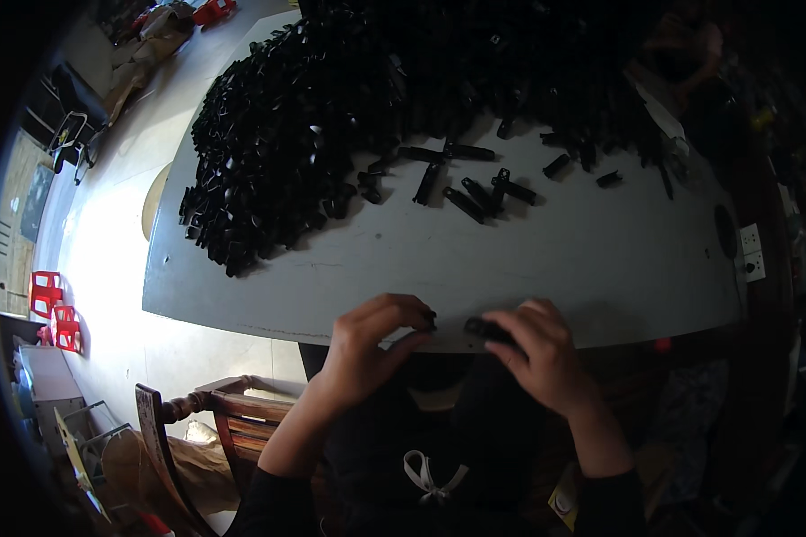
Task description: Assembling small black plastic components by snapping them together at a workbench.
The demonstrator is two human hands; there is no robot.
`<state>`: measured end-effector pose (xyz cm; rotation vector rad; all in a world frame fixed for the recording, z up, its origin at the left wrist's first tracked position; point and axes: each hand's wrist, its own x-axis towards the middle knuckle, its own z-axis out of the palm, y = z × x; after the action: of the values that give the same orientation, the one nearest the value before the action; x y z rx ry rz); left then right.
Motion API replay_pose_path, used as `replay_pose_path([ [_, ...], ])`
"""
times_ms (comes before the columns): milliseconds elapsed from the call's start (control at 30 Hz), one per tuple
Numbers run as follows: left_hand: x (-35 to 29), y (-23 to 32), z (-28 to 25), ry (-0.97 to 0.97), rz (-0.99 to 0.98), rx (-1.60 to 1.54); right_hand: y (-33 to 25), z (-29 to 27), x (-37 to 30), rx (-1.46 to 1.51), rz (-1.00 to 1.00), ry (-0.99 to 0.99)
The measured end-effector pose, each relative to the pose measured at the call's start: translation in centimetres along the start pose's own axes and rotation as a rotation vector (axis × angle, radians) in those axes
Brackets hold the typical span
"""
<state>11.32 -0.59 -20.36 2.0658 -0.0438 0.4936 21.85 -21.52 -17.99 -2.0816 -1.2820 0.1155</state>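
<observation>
At the table's near edge, my left hand [373, 338] pinches a small black piece [431, 319] between thumb and fingertips; its exact kind is too small to tell. Just to the right, my right hand [537, 347] is closed on a short black plastic tube-like part [488, 329], whose end points toward the left hand. A gap separates the two held pieces. Beyond my hands, several loose black tube-like parts [464, 204] lie on the grey table [349, 282]. A big heap of small glossy black plastic pieces [269, 152] covers the table's left and far side.
A wooden chair [242, 421] stands at the lower left, close to my left forearm. Red plastic stools [47, 294] are on the floor farther left. A wall socket [754, 266] is at the right. Another person's arm [690, 67] shows dimly at the far right.
</observation>
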Motion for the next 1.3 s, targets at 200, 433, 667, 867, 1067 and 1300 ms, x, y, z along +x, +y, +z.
replay_pose_path([
  [200, -0.8, 1.4, -0.2, -0.067, -0.020, -0.105, -1.4, 0.2, 0.2, -0.079, -0.071, -0.059],
  [433, -0.9, 2.0, -0.1, -0.086, 0.023, -0.056, -1.9, -0.5, 0.3, -0.091, -0.109, -0.122],
  [667, -1.3, 1.4, 0.0, -0.111, 0.165, -0.005, -1.0, 0.0, 0.0, -0.034, -0.109, -0.173],
  [867, -1.9, 2.0, 2.2, -0.056, -0.019, -0.772, -1.6, 1.5, -1.0, 0.005, -0.265, -0.212],
  [1067, -2.2, 2.0, 3.0, -0.196, -0.036, -0.857, -2.1, 4.1, -1.7, 0.078, -0.380, -0.132],
  [1300, -1.7, 1.7, 3.8, -0.220, 0.083, -0.879, -2.5, 5.1, -1.9, 0.141, -0.311, -0.100],
])
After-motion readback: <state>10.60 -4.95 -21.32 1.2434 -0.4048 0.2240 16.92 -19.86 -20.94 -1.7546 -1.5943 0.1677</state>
